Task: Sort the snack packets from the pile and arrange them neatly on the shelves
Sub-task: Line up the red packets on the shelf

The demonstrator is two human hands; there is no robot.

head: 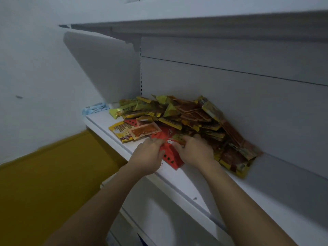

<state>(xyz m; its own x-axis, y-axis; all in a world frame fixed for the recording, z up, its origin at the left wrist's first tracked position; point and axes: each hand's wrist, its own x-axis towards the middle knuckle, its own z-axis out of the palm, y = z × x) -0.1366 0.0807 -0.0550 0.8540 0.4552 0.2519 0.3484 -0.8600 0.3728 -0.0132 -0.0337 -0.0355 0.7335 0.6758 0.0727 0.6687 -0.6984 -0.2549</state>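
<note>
A pile of snack packets (191,119), yellow, gold, orange and red, lies on a white shelf (188,185) against its grey back panel. At the near edge of the pile lies a red packet with black dots (171,158). My left hand (147,155) grips its left side and my right hand (194,150) presses on its right side, fingers reaching into the pile. A yellow packet (120,133) and an orange one (143,131) lie flat at the pile's left front.
A second white shelf (195,25) hangs overhead. A white side panel (103,68) closes the left end. Something light blue (95,108) lies at the shelf's far left corner. A lower shelf level (156,219) sits below, beside a yellow floor (53,174).
</note>
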